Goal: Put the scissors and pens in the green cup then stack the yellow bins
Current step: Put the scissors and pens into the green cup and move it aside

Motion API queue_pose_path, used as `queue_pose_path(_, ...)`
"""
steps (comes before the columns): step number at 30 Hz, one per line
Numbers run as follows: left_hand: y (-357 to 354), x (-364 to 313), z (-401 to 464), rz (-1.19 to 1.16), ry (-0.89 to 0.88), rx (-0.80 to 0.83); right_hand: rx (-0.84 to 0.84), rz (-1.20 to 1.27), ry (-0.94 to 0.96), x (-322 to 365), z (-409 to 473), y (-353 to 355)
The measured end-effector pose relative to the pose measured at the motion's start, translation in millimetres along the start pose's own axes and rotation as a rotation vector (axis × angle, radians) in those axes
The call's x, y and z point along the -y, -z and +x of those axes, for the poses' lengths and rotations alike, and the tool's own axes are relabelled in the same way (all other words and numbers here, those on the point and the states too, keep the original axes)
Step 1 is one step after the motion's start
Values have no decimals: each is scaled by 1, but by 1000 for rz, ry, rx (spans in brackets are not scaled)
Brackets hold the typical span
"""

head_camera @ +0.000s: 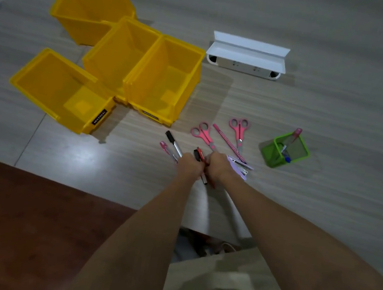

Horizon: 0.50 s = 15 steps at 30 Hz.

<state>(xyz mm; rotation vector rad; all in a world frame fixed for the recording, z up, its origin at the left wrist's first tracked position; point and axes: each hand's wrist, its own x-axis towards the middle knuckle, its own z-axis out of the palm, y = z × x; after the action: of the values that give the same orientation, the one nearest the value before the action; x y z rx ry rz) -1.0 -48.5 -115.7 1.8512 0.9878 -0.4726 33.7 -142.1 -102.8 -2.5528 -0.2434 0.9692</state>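
Several yellow bins [56,86] stand open at the table's left, the right-hand one [167,80] apparently nested from more than one. A green mesh cup [285,149] at the right holds a pink pen [292,138] and a blue one. Two pink scissors [203,135] [239,129] and a thin pink pen [228,141] lie between the bins and the cup. My left hand [189,166] is closed over a black marker [173,142] and a pink pen [166,149]. My right hand [217,168] grips a red and black pen [199,154] beside it.
A white open box [247,55] lies at the back right. A lilac stapler [240,167] sits just right of my right hand. A beige tote bag [224,284] hangs below the table's near edge, and a brown floor [22,221] shows at the lower left.
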Motion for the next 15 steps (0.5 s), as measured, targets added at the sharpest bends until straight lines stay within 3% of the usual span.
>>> queue_pose_path(5, 6, -5, -5, 35, -45, 21, -58, 120, 19, -3, -3, 11)
queue_pose_path(15, 21, -102, -24, 3, -418, -93, -384, 515, 15, -13, -13, 111)
